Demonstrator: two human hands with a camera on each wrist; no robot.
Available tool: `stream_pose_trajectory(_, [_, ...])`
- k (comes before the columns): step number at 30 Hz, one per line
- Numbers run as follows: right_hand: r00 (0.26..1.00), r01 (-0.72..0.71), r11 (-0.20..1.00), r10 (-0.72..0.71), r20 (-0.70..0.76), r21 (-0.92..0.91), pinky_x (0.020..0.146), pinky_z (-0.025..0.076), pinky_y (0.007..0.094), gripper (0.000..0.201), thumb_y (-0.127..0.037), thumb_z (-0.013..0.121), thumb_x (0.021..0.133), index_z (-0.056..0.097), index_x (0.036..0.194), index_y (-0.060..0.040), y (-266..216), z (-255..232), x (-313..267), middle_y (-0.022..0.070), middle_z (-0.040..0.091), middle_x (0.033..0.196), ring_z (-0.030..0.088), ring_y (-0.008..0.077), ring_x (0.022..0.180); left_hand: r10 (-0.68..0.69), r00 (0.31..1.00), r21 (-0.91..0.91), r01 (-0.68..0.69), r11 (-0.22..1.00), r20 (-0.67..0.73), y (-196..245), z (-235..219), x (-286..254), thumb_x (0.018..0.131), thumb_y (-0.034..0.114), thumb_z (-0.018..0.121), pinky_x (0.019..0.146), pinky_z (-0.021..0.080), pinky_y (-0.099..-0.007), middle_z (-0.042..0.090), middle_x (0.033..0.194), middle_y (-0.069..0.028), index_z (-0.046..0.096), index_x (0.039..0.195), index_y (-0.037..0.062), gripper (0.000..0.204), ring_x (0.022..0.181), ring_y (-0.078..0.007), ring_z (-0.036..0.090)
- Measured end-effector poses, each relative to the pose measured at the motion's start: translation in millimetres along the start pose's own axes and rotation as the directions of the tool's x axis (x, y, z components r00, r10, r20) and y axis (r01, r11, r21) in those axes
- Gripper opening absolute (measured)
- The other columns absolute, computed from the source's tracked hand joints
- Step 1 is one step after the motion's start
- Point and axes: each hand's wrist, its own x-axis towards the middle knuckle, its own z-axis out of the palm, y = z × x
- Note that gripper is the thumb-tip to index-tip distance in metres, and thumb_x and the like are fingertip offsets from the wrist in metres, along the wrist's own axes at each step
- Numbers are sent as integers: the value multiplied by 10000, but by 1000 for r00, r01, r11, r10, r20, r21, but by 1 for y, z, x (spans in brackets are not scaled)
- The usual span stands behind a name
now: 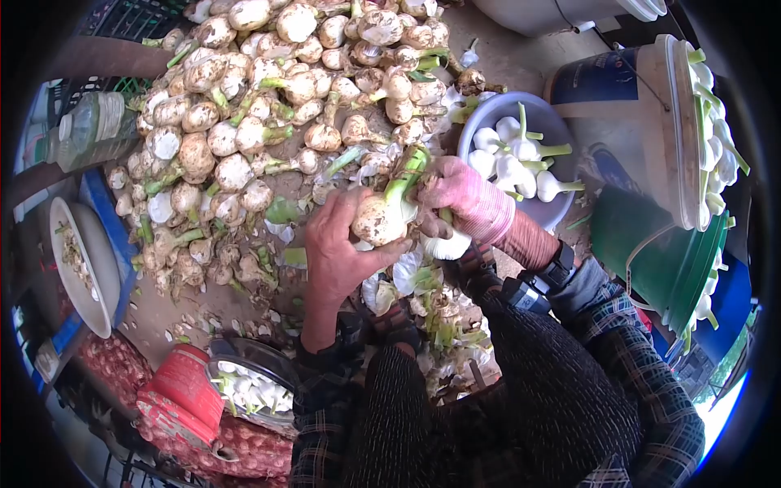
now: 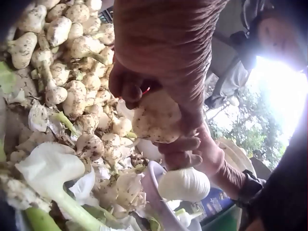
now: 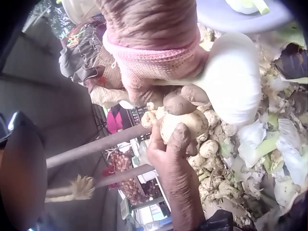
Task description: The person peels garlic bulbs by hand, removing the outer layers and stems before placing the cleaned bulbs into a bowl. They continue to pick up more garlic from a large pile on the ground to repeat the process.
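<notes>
My left hand (image 1: 342,244) grips a soil-marked garlic bulb (image 1: 379,220) with a thick green stem pointing up and right. The right hand (image 1: 465,198), in a pink knitted covering, has its fingers at the stem beside that bulb. A clean white garlic bulb (image 1: 446,245) hangs under the right hand, its stem held in the palm; the right wrist view shows this white bulb (image 3: 235,79) large beside the pink covering (image 3: 154,60). In the left wrist view the soil-marked bulb (image 2: 156,118) lies between both hands.
A large heap of unpeeled garlic (image 1: 236,122) spreads ahead and left. Right of the hands stands a lavender basin (image 1: 560,213) with clean bulbs, then a white bucket (image 1: 630,122) and a green bucket (image 1: 651,252). Peelings (image 1: 431,285) lie below; a red container (image 1: 183,386) is at lower left.
</notes>
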Motion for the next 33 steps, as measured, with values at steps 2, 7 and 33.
stream_pose_trajectory(2, [499,834,161,-625,600,-527,373,357,219,112,-82,550,751,526,667,-12,-3,-8,11,14,511,523,482,80,413,-26,999,-25,26,999,-25,-2,-1,-4,449,244,812,620,467,-351,535,789,-102,546,964,21,621,693,-259,570])
stream_pose_trajectory(7, [953,211,946,-143,267,-246,378,364,229,98,-87,520,754,552,688,-21,-12,6,-7,29,522,514,474,67,402,-401,886,-848,387,361,234,-6,5,-17,630,472,688,651,492,-344,573,943,-136,530,1028,-37,665,820,-218,583])
stream_pose_trajectory(33, [923,101,982,-33,384,-159,462,413,283,118,-111,556,737,549,745,7,-4,-11,10,33,484,491,500,173,443,-543,730,-909,337,-243,416,-35,31,-25,805,108,549,743,457,-278,594,901,-65,533,1005,-9,233,844,-140,564])
